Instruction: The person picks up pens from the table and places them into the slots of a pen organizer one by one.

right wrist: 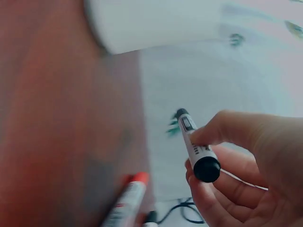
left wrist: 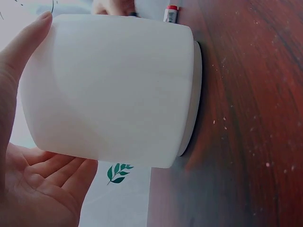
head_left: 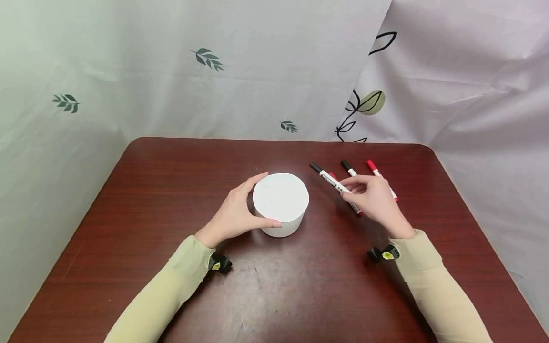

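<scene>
A white round container (head_left: pixel 280 202) stands upright on the table, its top bright white in the head view. My left hand (head_left: pixel 240 209) grips its side, thumb at the front and fingers behind. In the left wrist view, the container's smooth wall (left wrist: pixel 109 90) narrows to a small foot at the table. To the right, my right hand (head_left: pixel 371 197) pinches a black-capped white marker (head_left: pixel 329 178) between thumb and fingers, clear of the table. Close below lies a red-capped marker (right wrist: pixel 128 203), partly hidden by the hand in the head view.
Beyond my right hand lie another black-capped marker (head_left: pixel 347 166) and another red-capped marker (head_left: pixel 374 167). The dark red wooden table (head_left: pixel 180 176) meets leaf-patterned pale curtains (head_left: pixel 257 85) at its back edge. Each sleeve cuff carries a small black wrist camera (head_left: pixel 220 263).
</scene>
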`<state>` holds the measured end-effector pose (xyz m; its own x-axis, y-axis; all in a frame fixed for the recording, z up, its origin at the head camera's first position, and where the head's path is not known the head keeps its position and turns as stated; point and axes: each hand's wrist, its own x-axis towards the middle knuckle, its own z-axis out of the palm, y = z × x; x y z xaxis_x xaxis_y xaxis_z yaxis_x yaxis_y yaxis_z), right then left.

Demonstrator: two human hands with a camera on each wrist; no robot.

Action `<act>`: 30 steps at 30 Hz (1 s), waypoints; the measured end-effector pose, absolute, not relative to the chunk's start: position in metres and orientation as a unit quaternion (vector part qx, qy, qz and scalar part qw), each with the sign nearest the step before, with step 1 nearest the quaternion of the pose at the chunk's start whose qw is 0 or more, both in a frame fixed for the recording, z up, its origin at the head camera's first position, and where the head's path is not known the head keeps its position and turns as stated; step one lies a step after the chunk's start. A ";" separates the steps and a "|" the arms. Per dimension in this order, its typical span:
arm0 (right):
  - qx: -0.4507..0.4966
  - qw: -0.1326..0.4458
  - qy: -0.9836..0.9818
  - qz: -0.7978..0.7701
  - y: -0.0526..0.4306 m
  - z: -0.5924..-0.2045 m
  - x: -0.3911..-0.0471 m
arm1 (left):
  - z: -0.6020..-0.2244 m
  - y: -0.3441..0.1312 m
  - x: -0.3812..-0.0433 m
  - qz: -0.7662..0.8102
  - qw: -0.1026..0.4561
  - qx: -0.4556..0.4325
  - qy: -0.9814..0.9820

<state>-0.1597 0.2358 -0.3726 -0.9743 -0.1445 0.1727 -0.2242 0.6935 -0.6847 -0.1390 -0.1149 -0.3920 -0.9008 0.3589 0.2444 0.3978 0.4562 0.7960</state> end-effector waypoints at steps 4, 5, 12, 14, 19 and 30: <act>0.085 0.058 -0.904 0.415 0.237 -0.352 -0.160 | -0.392 -0.115 -0.139 -0.472 0.017 -0.225 -0.852; 0.080 0.060 -0.898 0.428 0.238 -0.348 -0.160 | -0.391 -0.115 -0.139 -0.472 0.017 -0.225 -0.852; 0.071 0.091 -0.853 0.509 0.235 -0.322 -0.162 | -0.392 -0.115 -0.139 -0.472 0.017 -0.228 -0.851; 0.079 0.107 -0.835 0.534 0.232 -0.316 -0.162 | -0.391 -0.116 -0.139 -0.472 0.017 -0.228 -0.852; 0.110 0.133 -0.773 0.611 0.224 -0.304 -0.161 | -0.390 -0.116 -0.139 -0.475 0.015 -0.225 -0.850; 0.186 0.130 -0.678 0.699 0.206 -0.280 -0.154 | -0.389 -0.115 -0.139 -0.476 0.016 -0.227 -0.850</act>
